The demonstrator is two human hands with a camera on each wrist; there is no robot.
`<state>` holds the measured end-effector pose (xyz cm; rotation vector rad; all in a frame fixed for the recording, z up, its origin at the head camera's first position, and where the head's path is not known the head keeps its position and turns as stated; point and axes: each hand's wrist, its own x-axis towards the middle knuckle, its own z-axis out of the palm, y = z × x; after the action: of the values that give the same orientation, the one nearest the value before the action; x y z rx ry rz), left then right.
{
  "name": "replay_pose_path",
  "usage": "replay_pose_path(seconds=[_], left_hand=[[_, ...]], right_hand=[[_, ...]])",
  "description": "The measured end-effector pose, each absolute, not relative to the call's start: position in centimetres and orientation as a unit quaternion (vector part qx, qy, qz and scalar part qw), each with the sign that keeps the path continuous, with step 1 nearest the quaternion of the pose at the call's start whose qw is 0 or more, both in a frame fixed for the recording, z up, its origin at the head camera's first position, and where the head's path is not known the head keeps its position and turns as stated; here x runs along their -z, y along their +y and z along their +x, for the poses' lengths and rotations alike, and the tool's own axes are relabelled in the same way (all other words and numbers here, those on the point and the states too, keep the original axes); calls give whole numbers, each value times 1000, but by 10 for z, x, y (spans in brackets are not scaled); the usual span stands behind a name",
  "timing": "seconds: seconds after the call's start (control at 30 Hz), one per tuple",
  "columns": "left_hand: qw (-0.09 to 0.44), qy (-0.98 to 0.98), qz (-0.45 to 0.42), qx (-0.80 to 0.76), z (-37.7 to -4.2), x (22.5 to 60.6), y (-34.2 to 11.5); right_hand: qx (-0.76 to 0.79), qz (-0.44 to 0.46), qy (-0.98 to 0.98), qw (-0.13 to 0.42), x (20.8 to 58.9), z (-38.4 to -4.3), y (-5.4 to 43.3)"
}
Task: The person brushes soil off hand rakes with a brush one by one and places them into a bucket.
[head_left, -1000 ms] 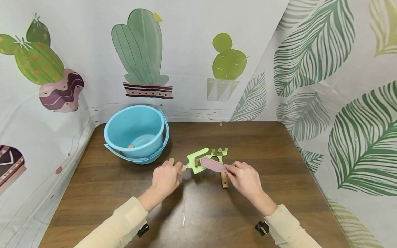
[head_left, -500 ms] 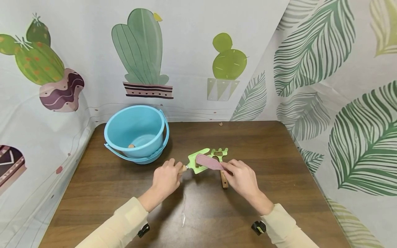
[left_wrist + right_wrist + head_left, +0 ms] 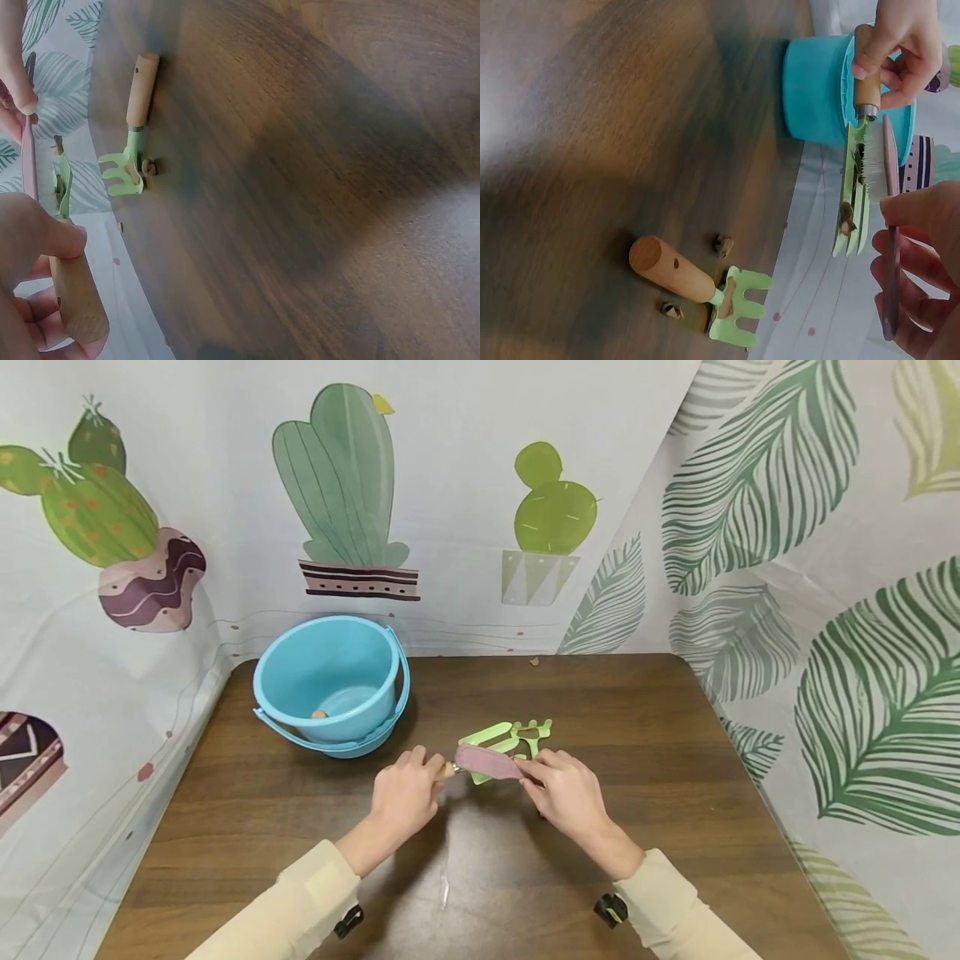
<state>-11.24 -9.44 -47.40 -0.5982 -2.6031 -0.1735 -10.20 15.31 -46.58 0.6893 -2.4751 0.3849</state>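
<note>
My left hand [image 3: 405,793] grips the wooden handle of a green hand fork [image 3: 844,187] with long flat prongs, held above the table. Dry brown bits [image 3: 847,218] lie on the prongs. My right hand [image 3: 567,797] holds a pink brush [image 3: 487,762] by its narrow end. In the right wrist view, its white bristles [image 3: 875,165] face the fork and meet it near the neck, over some brown matter. From the head, the brush covers part of the fork. A small green hand rake [image 3: 739,306] with a wooden handle lies on the table beyond.
A blue bucket [image 3: 326,727] with its handle down stands at the back left; a small brownish thing [image 3: 319,714] lies inside. Brown crumbs [image 3: 724,244] are scattered by the rake. A printed cloth [image 3: 457,527] hangs behind the wooden table [image 3: 637,718].
My right hand has moved left, bringing the brush along the fork toward its handle. The brush's flat pink back now faces up. My left hand has barely moved.
</note>
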Motion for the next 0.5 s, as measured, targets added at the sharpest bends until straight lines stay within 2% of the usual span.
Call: replay_pose_path(seconds=[0.5], left_hand=[[226, -949, -209, 68, -113, 476, -101]], right_hand=[[-144, 242, -923, 262, 463, -102, 168]])
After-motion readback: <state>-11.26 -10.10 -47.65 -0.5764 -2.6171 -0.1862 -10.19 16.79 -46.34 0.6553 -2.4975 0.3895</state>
